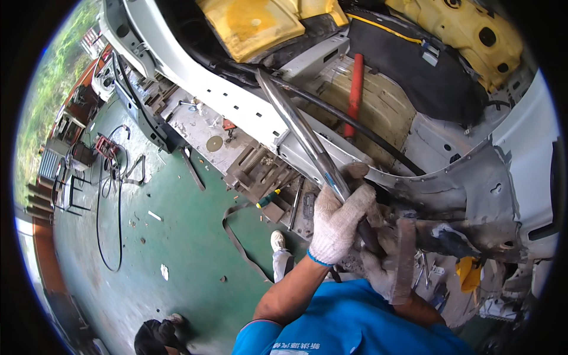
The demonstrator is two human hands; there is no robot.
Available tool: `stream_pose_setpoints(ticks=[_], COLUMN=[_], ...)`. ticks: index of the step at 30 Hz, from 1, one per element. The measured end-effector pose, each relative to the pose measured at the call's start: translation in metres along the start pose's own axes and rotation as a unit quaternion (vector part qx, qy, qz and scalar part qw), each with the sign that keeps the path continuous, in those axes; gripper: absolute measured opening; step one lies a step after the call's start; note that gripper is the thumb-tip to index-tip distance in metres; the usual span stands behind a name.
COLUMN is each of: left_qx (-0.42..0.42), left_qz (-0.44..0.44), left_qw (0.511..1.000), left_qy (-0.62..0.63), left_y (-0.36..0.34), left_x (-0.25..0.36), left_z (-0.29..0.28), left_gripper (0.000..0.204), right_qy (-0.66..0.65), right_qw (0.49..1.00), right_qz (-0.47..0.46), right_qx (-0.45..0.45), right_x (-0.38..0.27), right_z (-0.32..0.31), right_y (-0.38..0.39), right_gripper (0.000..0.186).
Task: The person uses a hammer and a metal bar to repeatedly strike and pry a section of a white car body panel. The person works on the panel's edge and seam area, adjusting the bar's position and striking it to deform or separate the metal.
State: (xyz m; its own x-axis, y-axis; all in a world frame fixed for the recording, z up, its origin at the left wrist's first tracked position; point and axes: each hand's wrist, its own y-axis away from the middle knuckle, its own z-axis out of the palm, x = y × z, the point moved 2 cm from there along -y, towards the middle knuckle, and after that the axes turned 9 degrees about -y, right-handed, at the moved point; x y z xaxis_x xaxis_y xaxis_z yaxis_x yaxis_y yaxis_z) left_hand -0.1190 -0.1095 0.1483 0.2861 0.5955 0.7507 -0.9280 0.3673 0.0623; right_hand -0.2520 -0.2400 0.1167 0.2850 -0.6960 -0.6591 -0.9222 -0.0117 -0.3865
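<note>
My left hand (338,228), in a whitish knitted glove with a blue cuff, is closed around a long shiny metal pipe (302,127). The pipe slants up and left across the white car body's sill (207,89), its far end over the door opening. Below the left hand the pipe turns dark. There my right hand (378,273), in a dirtier glove, appears closed round the lower end; its fingers are partly hidden. A rusty flat metal strip (404,260) stands in front of the right hand, and I cannot tell whether the hand touches it.
A red bar (355,94) and a black cable (367,139) lie inside the car body. Beneath the sill are rusty clamp parts (254,168) and a green-yellow screwdriver (268,199). A strap (236,242) and a black hose (99,236) lie on the green floor. Someone in dark clothes (155,337) is at lower left.
</note>
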Motion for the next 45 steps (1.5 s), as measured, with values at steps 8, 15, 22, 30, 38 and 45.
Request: stream_pose_setpoints(ticks=[8, 15, 22, 30, 38, 45], left_qx=[0.222, 0.217, 0.200, 0.188, 0.202, 0.195], left_qz=[-0.177, -0.136, -0.090, -0.113, -0.129, -0.073], left_qw=[0.954, 0.965, 0.970, 0.967, 0.965, 0.972], left_qy=[0.094, 0.057, 0.103, 0.126, 0.106, 0.109], left_y=[-0.015, -0.029, -0.038, -0.045, -0.035, -0.045], left_x=[-0.088, -0.077, -0.080, -0.076, -0.076, -0.076], left_z=[-0.047, -0.057, -0.062, -0.065, -0.064, -0.062], left_gripper=[0.017, 0.017, 0.021, 0.022, 0.012, 0.015], right_qy=[-0.048, -0.062, -0.051, -0.078, -0.064, -0.046], right_qw=[0.992, 0.988, 0.997, 0.989, 0.981, 0.990], right_qz=[0.116, 0.143, 0.050, 0.123, 0.176, 0.127], right_qx=[-0.031, -0.019, -0.020, 0.018, -0.057, -0.035], right_x=[-0.017, -0.017, -0.002, -0.009, -0.008, -0.005], right_z=[-0.011, 0.002, 0.009, 0.012, 0.010, 0.007], right_y=[-0.008, -0.019, -0.025, -0.030, -0.021, -0.025], right_gripper=[0.034, 0.037, 0.047, 0.028, 0.041, 0.046])
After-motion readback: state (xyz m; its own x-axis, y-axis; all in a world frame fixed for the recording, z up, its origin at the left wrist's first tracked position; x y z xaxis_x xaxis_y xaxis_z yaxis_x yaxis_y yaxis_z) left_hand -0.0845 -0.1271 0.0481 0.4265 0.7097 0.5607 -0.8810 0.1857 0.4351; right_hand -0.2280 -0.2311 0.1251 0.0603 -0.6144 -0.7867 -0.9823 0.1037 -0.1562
